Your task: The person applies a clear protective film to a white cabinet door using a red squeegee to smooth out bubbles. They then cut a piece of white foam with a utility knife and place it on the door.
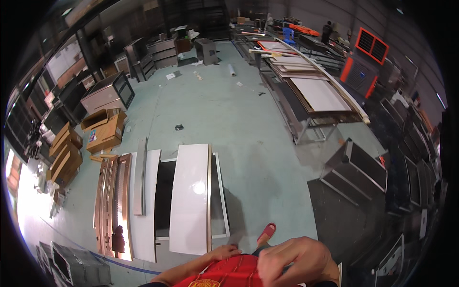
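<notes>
My left hand [225,252] is at my waist, close against the front of my red shirt [234,268]. Its fingers look curled, and whatever may be in them is hidden. My right hand [297,260] is raised in front of my right side, its fingers bent inward and closed; the palm faces away from view, so I cannot see any held thing. Beyond the left hand lies a white panel [190,198] on dark-centred frames. A bronze-coloured, ribbed panel [114,205] and a long grey metal strip [140,179] lie farther left.
My foot in a red sandal [269,230] stands on the green floor. Cardboard boxes [106,134] sit at left. On the right are a long table stacked with sheets [318,93], a grey metal cabinet frame [356,170] and an orange-and-grey machine [361,71].
</notes>
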A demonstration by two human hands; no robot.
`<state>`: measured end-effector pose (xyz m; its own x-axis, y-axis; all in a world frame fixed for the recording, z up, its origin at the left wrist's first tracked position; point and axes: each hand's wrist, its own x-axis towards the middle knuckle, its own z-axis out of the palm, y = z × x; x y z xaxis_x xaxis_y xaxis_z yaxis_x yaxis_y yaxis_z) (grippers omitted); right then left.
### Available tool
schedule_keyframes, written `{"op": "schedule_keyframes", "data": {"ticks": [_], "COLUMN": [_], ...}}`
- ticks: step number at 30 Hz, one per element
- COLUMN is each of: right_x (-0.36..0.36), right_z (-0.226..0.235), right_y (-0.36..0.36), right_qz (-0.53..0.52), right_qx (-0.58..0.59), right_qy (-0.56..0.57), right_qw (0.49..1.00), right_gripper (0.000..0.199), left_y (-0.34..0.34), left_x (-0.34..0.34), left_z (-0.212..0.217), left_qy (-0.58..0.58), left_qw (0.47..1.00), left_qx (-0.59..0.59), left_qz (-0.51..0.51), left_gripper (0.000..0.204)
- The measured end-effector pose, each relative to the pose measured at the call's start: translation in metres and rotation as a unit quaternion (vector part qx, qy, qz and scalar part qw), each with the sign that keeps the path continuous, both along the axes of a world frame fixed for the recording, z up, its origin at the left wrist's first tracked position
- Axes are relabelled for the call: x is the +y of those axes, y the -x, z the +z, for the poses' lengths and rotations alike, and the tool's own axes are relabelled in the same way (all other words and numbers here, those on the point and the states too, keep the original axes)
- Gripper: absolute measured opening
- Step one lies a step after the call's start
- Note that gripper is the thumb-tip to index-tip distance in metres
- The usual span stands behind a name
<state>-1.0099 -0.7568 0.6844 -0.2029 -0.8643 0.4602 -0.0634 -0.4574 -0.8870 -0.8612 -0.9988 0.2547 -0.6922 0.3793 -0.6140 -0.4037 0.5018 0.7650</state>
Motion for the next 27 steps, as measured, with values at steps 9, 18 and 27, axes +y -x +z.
{"op": "schedule_keyframes", "data": {"ticks": [9, 18, 27], "right_x": [0.155, 0.205, 0.121], "right_z": [-0.491, -0.584, -0.586], "right_y": [0.219, 0.358, 0.580], "right_qz": [-0.376, -0.298, -0.228], "right_qx": [-0.091, -0.305, -0.250], "right_qy": [-0.564, -0.644, -0.540], "right_qw": [0.729, 0.635, 0.771], "right_gripper": [0.042, 0.038, 0.037], "left_y": [0.121, 0.205, 0.289], "left_x": [0.084, 0.107, 0.090], "left_z": [-0.074, -0.083, -0.117], "left_qy": [-0.009, -0.092, -0.350], "left_qw": [0.981, 0.670, 0.501], "left_qx": [-0.055, -0.390, -0.374], "left_qz": [0.184, 0.625, 0.698], "left_gripper": [0.083, 0.099, 0.100]}}
